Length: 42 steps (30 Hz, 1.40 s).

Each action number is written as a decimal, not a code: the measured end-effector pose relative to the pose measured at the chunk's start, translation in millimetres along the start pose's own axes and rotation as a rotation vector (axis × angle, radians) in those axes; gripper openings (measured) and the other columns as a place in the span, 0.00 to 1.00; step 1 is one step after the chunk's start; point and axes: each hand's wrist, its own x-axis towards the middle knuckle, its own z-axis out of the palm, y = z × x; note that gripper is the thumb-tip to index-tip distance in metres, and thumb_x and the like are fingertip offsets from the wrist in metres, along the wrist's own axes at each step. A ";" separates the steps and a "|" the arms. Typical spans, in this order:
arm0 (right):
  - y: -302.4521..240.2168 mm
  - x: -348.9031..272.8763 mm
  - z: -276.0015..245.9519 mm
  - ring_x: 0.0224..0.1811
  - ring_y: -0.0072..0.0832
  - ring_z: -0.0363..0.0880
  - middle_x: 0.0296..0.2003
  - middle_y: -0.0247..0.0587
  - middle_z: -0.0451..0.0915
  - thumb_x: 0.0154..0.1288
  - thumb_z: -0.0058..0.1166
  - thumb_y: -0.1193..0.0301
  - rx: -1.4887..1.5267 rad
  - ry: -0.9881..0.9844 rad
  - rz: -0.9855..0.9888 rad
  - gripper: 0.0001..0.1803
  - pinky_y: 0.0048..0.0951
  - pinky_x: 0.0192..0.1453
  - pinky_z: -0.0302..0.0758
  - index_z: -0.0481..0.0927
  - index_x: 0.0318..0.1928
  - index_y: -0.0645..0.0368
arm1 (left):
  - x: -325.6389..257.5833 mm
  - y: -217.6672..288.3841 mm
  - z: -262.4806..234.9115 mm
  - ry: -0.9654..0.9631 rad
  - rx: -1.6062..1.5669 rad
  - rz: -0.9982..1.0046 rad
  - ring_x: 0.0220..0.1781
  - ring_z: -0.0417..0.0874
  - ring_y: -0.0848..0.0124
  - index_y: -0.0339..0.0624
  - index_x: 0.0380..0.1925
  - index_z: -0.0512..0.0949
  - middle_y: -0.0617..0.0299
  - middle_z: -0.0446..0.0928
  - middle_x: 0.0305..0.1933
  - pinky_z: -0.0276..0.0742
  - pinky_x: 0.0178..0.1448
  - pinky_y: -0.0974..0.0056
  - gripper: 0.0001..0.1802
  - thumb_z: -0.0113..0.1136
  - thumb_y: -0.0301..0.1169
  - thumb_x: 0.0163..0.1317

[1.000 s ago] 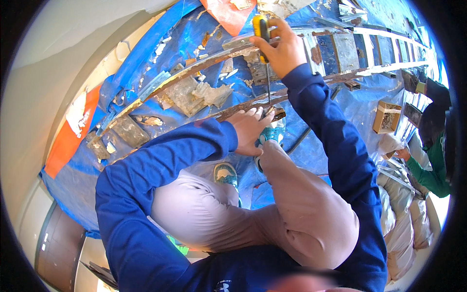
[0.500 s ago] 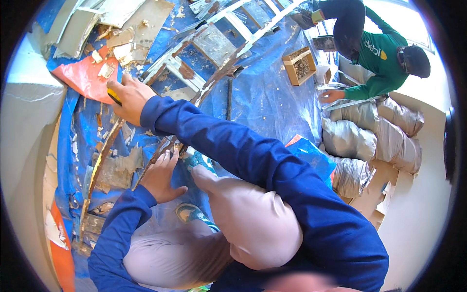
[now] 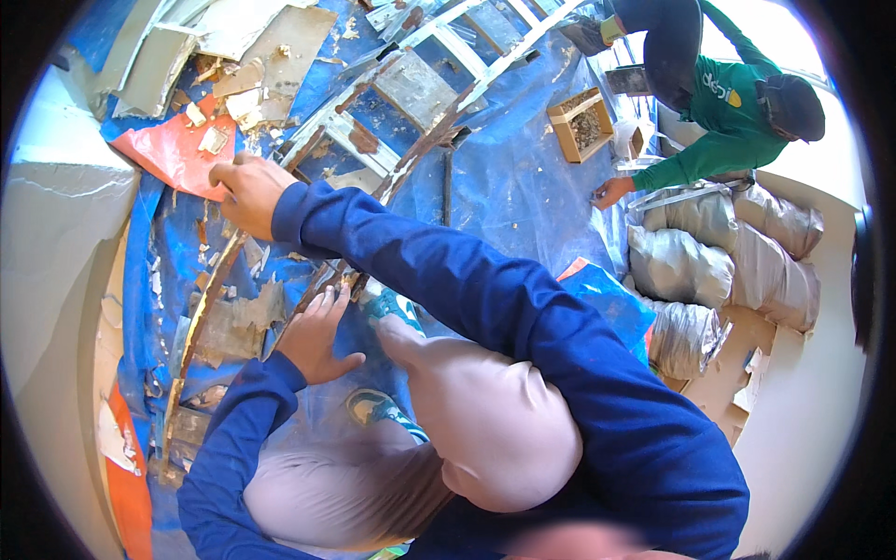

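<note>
On your far left there's an orange sheet with scraps of broken board on it. Next to it, right in front of you, is the ladder-like frame, and its long axis slants from near left out to far right. The far end points off toward the co-worker's feet. Your right hand is over the left rail with the fingers curled in; can't tell from here if it's gripping anything. A bit right and nearer, your left hand is spread flat, thumb stuck out wide, fingertips at the right rail. Then it's blue tarp, with an open box of debris farther out, the co-worker's hand in a green sleeve, and stuffed grey bags at far right.
</note>
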 end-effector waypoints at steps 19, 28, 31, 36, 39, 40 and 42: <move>29.1 12.0 12.3 0.43 0.52 0.86 0.41 0.58 0.85 0.56 0.65 0.64 0.026 -0.077 -0.188 0.20 0.45 0.51 0.82 0.85 0.50 0.54 | 0.0 -11.3 22.6 -0.012 0.006 -0.050 0.74 0.65 0.41 0.36 0.76 0.51 0.29 0.61 0.72 0.67 0.72 0.45 0.60 0.70 0.53 0.51; 11.4 -3.0 1.1 0.46 0.29 0.83 0.40 0.44 0.84 0.72 0.51 0.71 0.228 -0.182 0.033 0.22 0.31 0.54 0.80 0.77 0.65 0.50 | -2.5 -8.8 19.4 -0.014 0.022 -0.044 0.75 0.64 0.41 0.37 0.76 0.50 0.28 0.59 0.73 0.67 0.72 0.42 0.60 0.69 0.54 0.51; 3.8 -10.8 13.5 0.48 0.43 0.78 0.45 0.52 0.78 0.64 0.60 0.69 0.124 0.131 -0.063 0.16 0.38 0.53 0.76 0.83 0.52 0.55 | -1.9 -10.5 24.2 -0.004 0.038 -0.047 0.74 0.65 0.41 0.36 0.76 0.51 0.28 0.60 0.73 0.68 0.71 0.41 0.60 0.69 0.54 0.50; -5.4 -2.9 -0.9 0.40 0.50 0.79 0.36 0.53 0.81 0.57 0.64 0.71 -0.105 0.117 -0.178 0.15 0.44 0.49 0.77 0.86 0.46 0.57 | -2.3 -7.9 25.9 -0.010 0.065 -0.059 0.74 0.65 0.41 0.37 0.76 0.52 0.27 0.60 0.72 0.68 0.70 0.42 0.60 0.70 0.54 0.49; -4.7 1.8 -13.0 0.34 0.39 0.81 0.33 0.51 0.83 0.61 0.59 0.74 0.088 -0.061 0.037 0.20 0.37 0.43 0.78 0.82 0.56 0.58 | -2.8 -10.1 24.3 -0.044 0.032 -0.061 0.74 0.64 0.41 0.38 0.75 0.53 0.27 0.60 0.72 0.66 0.72 0.45 0.57 0.71 0.51 0.51; -2.7 2.0 -15.4 0.34 0.37 0.81 0.34 0.51 0.83 0.62 0.58 0.75 0.186 -0.141 0.157 0.23 0.36 0.43 0.78 0.81 0.59 0.57 | -2.9 -11.5 25.1 -0.045 0.028 -0.057 0.74 0.64 0.41 0.38 0.76 0.53 0.28 0.60 0.72 0.66 0.73 0.46 0.57 0.71 0.51 0.51; 1.7 -3.0 -12.8 0.36 0.28 0.79 0.32 0.43 0.80 0.68 0.53 0.74 0.313 -0.206 0.009 0.19 0.30 0.44 0.77 0.78 0.59 0.59 | -3.0 -15.3 27.7 -0.047 0.017 -0.049 0.75 0.64 0.41 0.38 0.76 0.53 0.29 0.59 0.73 0.64 0.74 0.46 0.57 0.70 0.51 0.52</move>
